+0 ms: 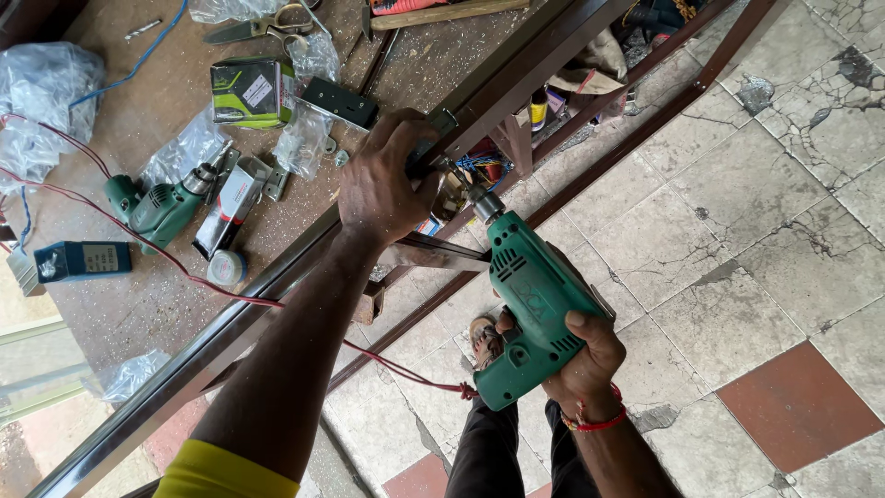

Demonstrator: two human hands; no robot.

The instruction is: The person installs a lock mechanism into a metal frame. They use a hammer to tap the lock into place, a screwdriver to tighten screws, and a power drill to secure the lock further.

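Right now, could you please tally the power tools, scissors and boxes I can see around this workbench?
Green drills: 2, one in the right hand at, one on the bench
Scissors: 1
Green-and-black box: 1
Blue box: 1
Total: 5
The left hand grips the metal frame.

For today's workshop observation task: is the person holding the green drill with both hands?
No. Only the right hand grips the green drill; the left hand presses on the brown metal frame at the table edge.
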